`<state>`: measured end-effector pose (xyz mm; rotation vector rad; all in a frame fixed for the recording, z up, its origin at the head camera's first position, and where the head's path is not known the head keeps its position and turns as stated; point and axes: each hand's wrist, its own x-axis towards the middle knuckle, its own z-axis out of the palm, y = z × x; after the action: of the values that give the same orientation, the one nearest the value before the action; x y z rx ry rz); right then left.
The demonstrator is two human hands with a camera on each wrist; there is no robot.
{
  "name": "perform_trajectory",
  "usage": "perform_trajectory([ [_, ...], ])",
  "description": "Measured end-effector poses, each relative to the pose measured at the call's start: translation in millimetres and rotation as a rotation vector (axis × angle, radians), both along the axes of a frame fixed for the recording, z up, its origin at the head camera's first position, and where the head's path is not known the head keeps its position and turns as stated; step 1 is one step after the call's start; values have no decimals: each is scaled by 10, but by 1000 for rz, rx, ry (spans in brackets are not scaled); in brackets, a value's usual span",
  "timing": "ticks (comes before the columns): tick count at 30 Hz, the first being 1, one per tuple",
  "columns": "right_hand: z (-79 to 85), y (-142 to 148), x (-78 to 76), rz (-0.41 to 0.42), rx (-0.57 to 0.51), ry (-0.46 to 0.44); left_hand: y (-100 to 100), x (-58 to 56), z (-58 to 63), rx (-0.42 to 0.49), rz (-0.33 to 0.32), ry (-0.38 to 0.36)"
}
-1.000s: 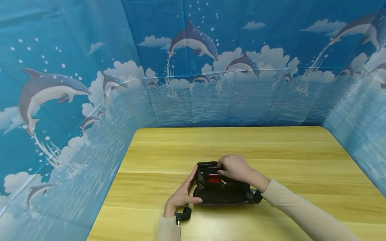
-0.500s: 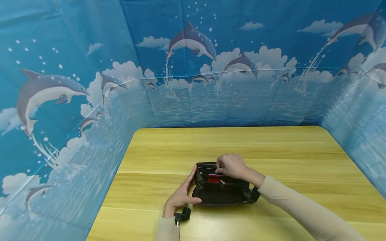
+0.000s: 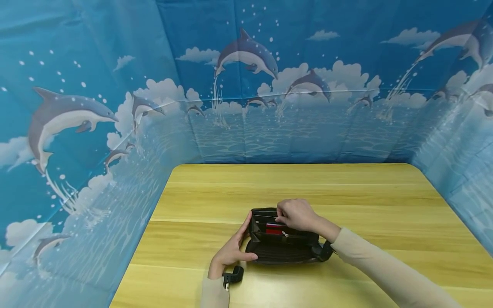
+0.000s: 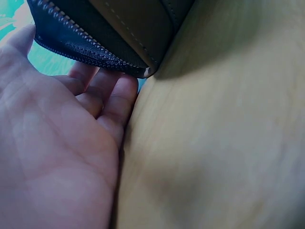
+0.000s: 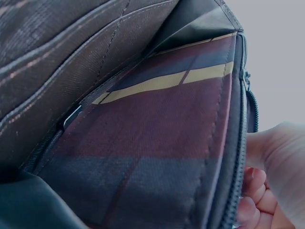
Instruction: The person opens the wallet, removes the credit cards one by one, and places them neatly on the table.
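Observation:
A black zip-around wallet (image 3: pixel 285 252) lies wide open near the front middle of the table, its compartments fanned out. My left hand (image 3: pixel 230 250) holds its left end, thumb on the front flap and fingers along the back side; the left wrist view shows the fingers bent at the zipper edge (image 4: pixel 95 50). Over the rear compartments, my right hand (image 3: pixel 298 214) reaches in with curled fingers; I cannot tell what is between them. A red flat item (image 3: pixel 273 229) pokes out of a middle compartment, beside a small zipper pull (image 3: pixel 285 233). Plaid lining (image 5: pixel 157 124) fills the right wrist view.
The wood-grain table (image 3: pixel 200 192) reaches back to a blue dolphin-print curtain (image 3: pixel 246 128), which also rises along both sides. A black wrist device (image 3: pixel 233 274) is strapped to the left wrist, another (image 3: pixel 325 251) to the right.
My right hand has shifted slightly left over the wallet since a second ago. The left hand keeps its hold, and the wallet stays in place.

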<state>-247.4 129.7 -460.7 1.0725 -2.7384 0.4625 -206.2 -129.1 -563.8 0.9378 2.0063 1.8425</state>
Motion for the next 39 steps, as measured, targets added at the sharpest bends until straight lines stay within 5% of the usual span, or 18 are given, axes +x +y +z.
perform_trajectory([
  [14,-23,34,-6,76,96,110,4,5,3,-16,2,15],
  [27,-16,36,-12,77,41,54,6,7,-1,-7,2,9],
  [39,-55,47,-33,114,39,98,4,5,34,-2,-6,12],
])
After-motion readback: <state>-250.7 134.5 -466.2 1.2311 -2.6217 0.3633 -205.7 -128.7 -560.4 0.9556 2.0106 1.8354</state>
